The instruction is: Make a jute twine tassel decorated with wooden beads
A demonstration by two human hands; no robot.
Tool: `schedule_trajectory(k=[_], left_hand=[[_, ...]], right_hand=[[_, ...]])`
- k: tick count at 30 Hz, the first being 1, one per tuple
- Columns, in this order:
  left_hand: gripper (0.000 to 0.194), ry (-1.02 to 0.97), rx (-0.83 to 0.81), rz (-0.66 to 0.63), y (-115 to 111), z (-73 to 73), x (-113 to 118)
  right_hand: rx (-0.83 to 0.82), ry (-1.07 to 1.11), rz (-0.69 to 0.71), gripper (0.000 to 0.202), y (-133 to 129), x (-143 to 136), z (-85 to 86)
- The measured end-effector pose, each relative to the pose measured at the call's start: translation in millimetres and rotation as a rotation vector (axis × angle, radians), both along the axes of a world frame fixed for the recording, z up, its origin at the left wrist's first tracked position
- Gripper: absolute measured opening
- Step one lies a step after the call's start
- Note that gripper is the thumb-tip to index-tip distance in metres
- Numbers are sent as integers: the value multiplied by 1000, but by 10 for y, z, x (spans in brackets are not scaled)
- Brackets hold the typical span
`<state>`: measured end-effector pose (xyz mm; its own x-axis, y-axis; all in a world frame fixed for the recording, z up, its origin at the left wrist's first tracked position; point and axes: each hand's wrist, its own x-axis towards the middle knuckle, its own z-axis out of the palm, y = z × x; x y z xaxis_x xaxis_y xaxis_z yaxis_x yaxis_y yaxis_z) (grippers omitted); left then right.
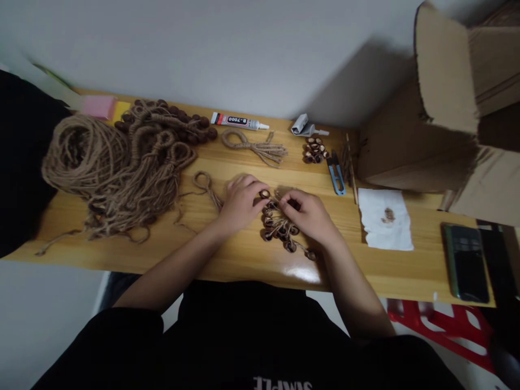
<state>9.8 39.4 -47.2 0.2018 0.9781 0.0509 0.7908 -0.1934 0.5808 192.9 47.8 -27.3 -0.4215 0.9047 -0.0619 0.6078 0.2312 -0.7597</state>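
Left hand [242, 203] and right hand [309, 214] face each other above the table [239, 260]: from where I stand, the left looks to be pinching a half shell [265, 193] between thumb and forefinger, while the right has its fingers bunched, and I cannot tell whether they have caught a strand. Well to the right of that grip stands a cardboard box [398, 124], and well to the left spreads a big heap of twine [134, 168]. Next in size comes the cord work at the hands, its long axis seeming to run left to right and slant toward the table's near edge. Its loop [209, 187] lies just left of the left hand, which hides the part beyond, and its strands [280, 222] fan out on the near side of the gap, closer to the right hand, several ending in dark shells. Beyond the grip and to the right sit blue snips [337, 176] and a small pile of shells [315, 150]. Smallest is a cord end [278, 194] showing between the fingertips: it lies just right of the half shell, so the left hand is nearer the shell and the right hand nearer the cord
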Motion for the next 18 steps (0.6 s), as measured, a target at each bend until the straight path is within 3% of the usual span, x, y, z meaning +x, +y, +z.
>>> schedule_trajectory(k=[11,18], left_hand=[[17,-146,95,12,37,-37,-22],[19,-79,128,-25,51,-51,-13]], right_hand=[[13,2,11,13,-1,7,13],[5,10,8,13,0,1,12]])
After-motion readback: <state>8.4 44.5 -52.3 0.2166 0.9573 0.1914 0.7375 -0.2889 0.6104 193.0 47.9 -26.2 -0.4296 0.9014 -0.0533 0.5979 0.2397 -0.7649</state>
